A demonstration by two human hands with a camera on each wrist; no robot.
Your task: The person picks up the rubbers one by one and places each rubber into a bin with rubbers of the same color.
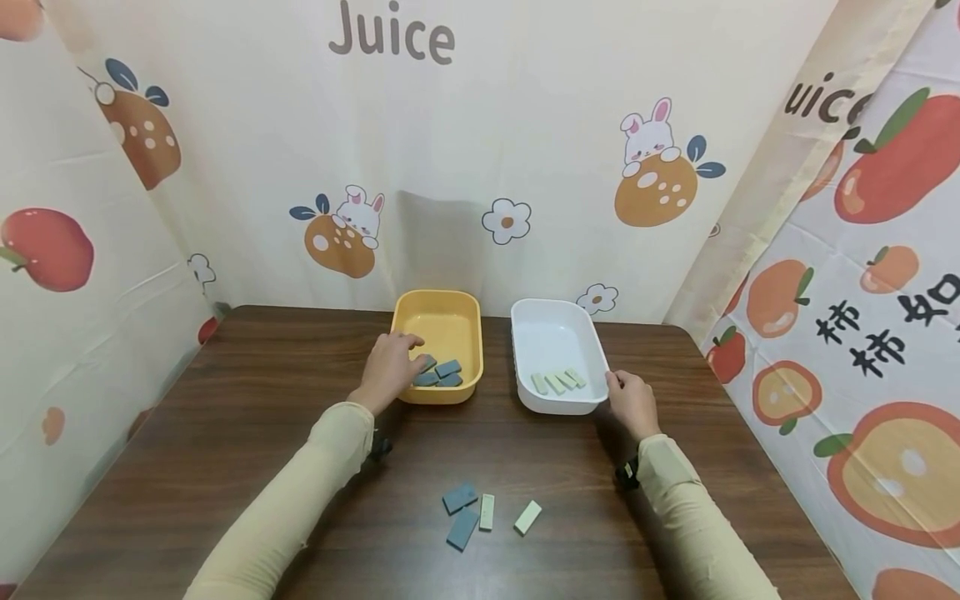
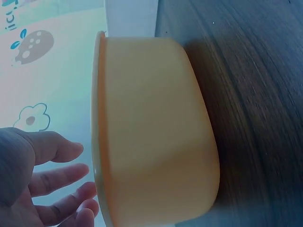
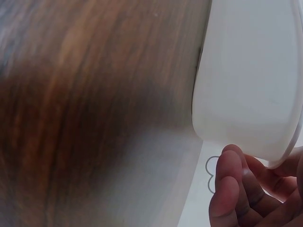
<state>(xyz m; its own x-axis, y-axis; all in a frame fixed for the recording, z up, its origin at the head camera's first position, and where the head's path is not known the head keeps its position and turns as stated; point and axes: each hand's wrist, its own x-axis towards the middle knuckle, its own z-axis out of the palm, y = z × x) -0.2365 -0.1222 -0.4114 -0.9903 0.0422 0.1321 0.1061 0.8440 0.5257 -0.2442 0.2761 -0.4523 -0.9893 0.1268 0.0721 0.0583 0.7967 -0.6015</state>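
My left hand point(image 1: 388, 367) hovers over the near left side of a yellow bin point(image 1: 468, 333), thumb and fingers apart with nothing between them. Several dark blue-grey rectangular blocks point(image 1: 448, 367) lie in that bin near the fingers. In the left wrist view, the relaxed fingers point(image 2: 59, 182) are beside the yellow bin's rim. At the right rim of a white bin point(image 1: 551, 321), my right hand point(image 1: 632, 406) pinches the edge between thumb and fingers, as the right wrist view shows. Several pale green blocks point(image 1: 555, 382) lie near the front inside the white bin.
On the wooden table point(image 1: 375, 533), closer to me, are two blue-grey blocks point(image 1: 462, 528) and two pale green blocks point(image 1: 528, 517). A printed curtain point(image 1: 465, 125) hangs behind the bins, with more fabric at both sides.
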